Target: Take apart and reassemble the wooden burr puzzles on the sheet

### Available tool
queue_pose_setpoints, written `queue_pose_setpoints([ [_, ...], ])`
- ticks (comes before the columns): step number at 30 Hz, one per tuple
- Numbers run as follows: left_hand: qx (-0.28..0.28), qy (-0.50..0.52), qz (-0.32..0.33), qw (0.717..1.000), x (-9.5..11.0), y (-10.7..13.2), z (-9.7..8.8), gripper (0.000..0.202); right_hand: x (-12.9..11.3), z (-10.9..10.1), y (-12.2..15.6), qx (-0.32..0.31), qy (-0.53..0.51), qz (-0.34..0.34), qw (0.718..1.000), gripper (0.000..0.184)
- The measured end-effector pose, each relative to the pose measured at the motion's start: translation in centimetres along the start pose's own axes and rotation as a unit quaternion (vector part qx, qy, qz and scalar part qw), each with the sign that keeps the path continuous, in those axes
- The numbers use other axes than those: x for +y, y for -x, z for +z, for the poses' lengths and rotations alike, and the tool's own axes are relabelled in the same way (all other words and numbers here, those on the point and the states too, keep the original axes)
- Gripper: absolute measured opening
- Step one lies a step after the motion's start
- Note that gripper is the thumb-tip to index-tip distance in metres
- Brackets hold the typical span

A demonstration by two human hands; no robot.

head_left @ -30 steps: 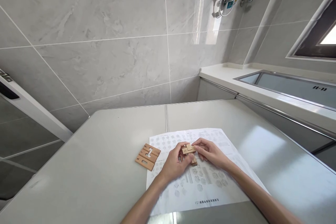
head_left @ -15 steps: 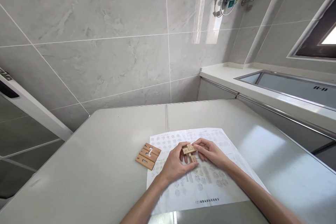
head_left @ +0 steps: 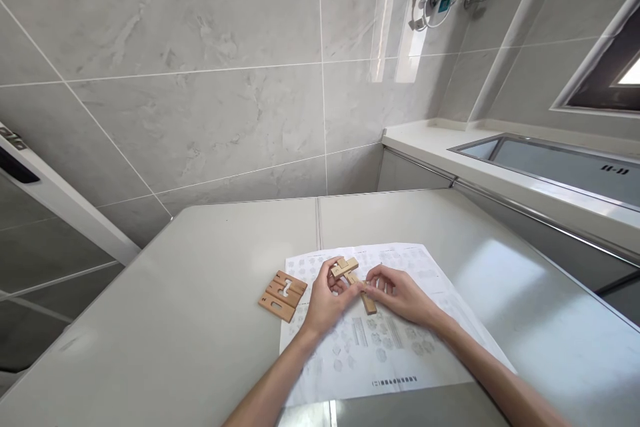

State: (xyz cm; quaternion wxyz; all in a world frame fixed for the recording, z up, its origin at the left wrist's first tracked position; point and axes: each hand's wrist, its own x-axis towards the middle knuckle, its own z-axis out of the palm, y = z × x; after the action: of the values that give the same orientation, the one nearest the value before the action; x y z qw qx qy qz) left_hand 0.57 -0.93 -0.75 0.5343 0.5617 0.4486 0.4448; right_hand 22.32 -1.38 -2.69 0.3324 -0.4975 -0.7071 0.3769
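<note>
Wooden blocks (head_left: 345,268) lay over the printed paper (head_left: 350,377), gripped between thumb and fingers of the left hand (head_left: 324,297). Right hand (head_left: 404,293): fingers bent at the blocks, grip unclear. Judged light, stiff, smooth, not fragile; best pinched along long sides.

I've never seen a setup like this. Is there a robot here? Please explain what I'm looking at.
No machine here: these are a person's own bare hands. The view comes from a camera worn on that person's head, looking forward and down. The left hand holds light wooden pieces set crosswise; the right hand has its fingers against them too. Beneath lies a white printed sheet on a pale table. Left of the hands, a flat brown wooden piece with cut-out slots overlaps the sheet's edge.
</note>
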Motion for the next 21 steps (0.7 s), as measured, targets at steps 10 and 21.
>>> queue_pose_setpoints([
  [10, 0.011, -0.006, 0.007, 1.0, -0.7, -0.1, -0.1, 0.061, -0.1, 0.2, 0.4, -0.028, 0.193, -0.125, 0.973, 0.024],
  [21, 0.001, -0.067, 0.018, 0.998, -0.1, 0.4, 0.3, 0.064, 1.0, 0.0, 0.1, 0.021, 0.13, -0.071, 0.989, 0.032],
])
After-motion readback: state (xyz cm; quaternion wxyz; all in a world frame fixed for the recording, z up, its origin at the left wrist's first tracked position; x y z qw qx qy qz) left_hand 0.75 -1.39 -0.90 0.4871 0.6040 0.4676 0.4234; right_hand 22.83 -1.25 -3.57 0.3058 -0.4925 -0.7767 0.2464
